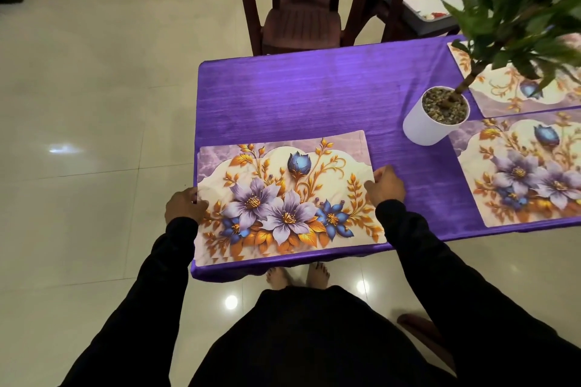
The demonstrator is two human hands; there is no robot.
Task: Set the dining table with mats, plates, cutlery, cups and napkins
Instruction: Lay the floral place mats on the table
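Note:
A floral place mat [283, 195] with purple and blue flowers lies flat at the near left corner of the purple table [314, 94]. My left hand [184, 206] grips the mat's left edge. My right hand [386, 185] pinches its right edge. Two more floral mats lie on the right side: one near the front edge [522, 173], one farther back [503, 85], partly hidden by plant leaves.
A white pot [430, 122] with a leafy plant [528, 3] stands mid-table. Two dark brown plastic chairs stand behind the table; the left chair [301, 6] is bare, the right one carries a grey tub [440, 9] with plates and pink cloth. Glossy tiled floor surrounds everything.

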